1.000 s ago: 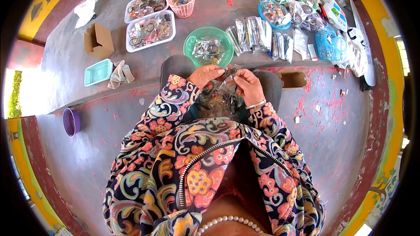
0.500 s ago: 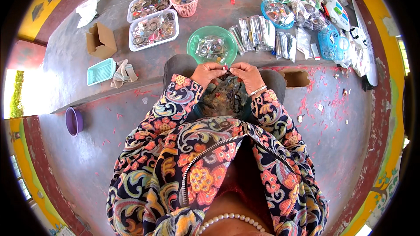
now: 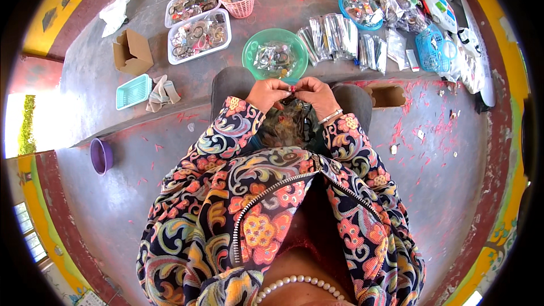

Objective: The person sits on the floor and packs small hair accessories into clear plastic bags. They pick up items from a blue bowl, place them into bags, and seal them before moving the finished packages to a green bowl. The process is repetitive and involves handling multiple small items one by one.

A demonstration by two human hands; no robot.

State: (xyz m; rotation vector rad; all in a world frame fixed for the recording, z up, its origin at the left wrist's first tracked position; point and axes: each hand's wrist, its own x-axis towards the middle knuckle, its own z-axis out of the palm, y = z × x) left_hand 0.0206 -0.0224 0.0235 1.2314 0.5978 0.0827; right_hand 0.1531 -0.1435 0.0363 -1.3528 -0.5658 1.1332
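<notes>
My left hand (image 3: 268, 94) and my right hand (image 3: 317, 97) meet in front of me, thumbs and fingertips pinched together. Between them is a small red piece (image 3: 292, 89), too small to name; both hands grip it. Below the hands, on my lap, a clear plastic bag or basin of dark and brownish bits (image 3: 286, 124) shows between my sleeves. Just beyond my fingers stands a green plastic bowl (image 3: 249, 56) holding small clear packets and dark rings.
Two white trays (image 3: 170, 51) of small rings and a pink basket (image 3: 238, 7) stand back left. A cardboard box (image 3: 133, 54), a turquoise tray (image 3: 134, 92) and a cloth (image 3: 163, 92) lie left. Bundles of packets (image 3: 331, 37) and a blue basket (image 3: 433, 51) are right. A purple bucket (image 3: 101, 156) stands lower left.
The view has shifted slightly. Both hands stay pinched together at the small red piece, with only slight finger movement.
</notes>
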